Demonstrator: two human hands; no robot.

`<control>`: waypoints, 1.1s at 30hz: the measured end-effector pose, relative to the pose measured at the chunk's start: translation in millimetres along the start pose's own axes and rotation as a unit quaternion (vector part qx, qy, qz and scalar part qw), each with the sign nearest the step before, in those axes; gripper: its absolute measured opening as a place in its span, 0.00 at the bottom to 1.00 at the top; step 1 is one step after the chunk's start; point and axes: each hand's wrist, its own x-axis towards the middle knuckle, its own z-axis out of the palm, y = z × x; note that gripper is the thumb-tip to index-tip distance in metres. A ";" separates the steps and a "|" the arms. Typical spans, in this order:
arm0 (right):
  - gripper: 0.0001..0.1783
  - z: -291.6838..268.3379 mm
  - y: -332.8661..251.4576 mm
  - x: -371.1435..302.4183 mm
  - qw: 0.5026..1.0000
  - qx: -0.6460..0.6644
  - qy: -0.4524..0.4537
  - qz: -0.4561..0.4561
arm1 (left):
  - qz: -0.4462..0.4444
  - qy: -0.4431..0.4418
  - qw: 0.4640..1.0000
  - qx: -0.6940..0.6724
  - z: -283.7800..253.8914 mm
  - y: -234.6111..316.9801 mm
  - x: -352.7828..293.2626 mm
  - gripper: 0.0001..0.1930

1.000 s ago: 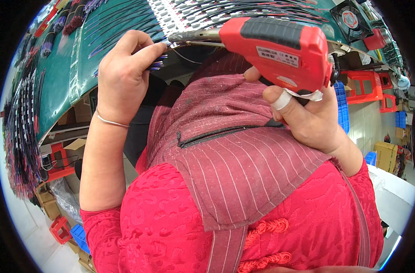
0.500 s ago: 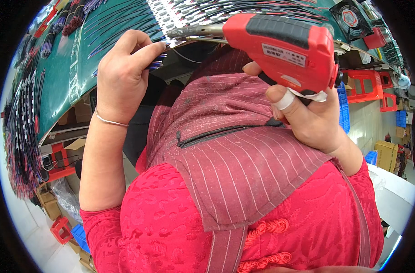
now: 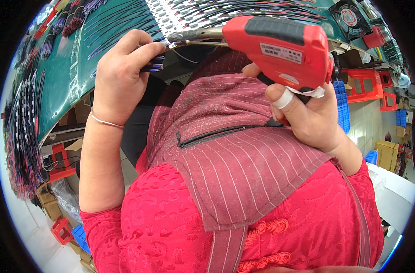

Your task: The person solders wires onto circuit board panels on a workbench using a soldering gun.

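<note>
By the bench's (image 3: 57,95) near edge, the left hand (image 3: 124,73) pinches wires (image 3: 157,65), the right hand (image 3: 310,118) grips the gun (image 3: 275,50), and the job looks partly done.

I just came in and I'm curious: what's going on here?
A person holds a red gun-shaped tool in the right hand, which has a white band on its thumb. The tool's metal nose points left, its end close to the left hand, which holds a bunch of thin wires. Rows of small white pieces lie on the green tabletop.
</note>
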 end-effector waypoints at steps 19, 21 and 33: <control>0.17 -1.0 9.2 1.8 0.999 -0.019 -0.020 -0.028 | -0.023 0.010 0.998 -0.060 6.9 -9.5 -0.3 0.23; 0.17 -2.1 11.0 2.6 0.999 -0.020 -0.024 -0.036 | -0.028 0.010 0.998 -0.063 6.9 -9.0 -0.3 0.23; 0.14 -1.0 7.6 0.3 0.999 -0.021 -0.017 -0.029 | -0.031 0.031 0.997 -0.070 7.9 -7.1 0.3 0.22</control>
